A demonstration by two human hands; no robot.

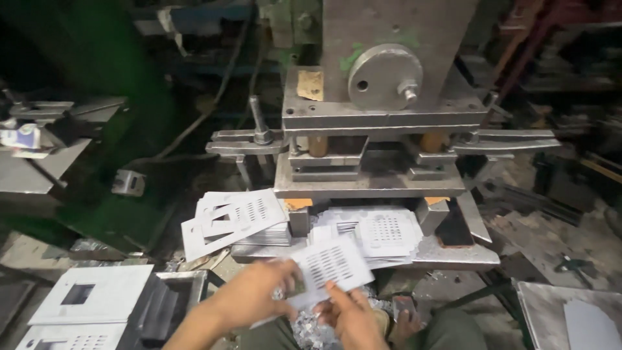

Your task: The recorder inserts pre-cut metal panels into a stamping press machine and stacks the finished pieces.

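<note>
- Holding a thin white punched sheet-metal plate [329, 266] in both hands, I have it at about 6 o'clock in the head view, low and centre, just in front of the press.
- My left hand [254, 295] pinches the plate's near left edge, fingers closed on it; my right hand [353, 315] has its fingertips together on the bottom edge, thumb on top.
- I judge the stamped edges and slots could cut my fingers if the plate slips through this light pinch.
- Up at 12 o'clock stands the punch press [382, 97], its die bed [369, 185] open just beyond the plate. Reaching into that gap looks to me the gravest risk here, should the ram drop.
- Loose stacks of punched plates lie at 11 o'clock [236, 220] and just past my plate [382, 234]. They overhang and are fanned out, so a nudge could send them sliding.
- Metal scrap [308, 324] sits under my hands at 6 o'clock; sharp bits there could catch my wrist.
- At 8 o'clock rests a stack of white panels [91, 295], well apart.
</note>
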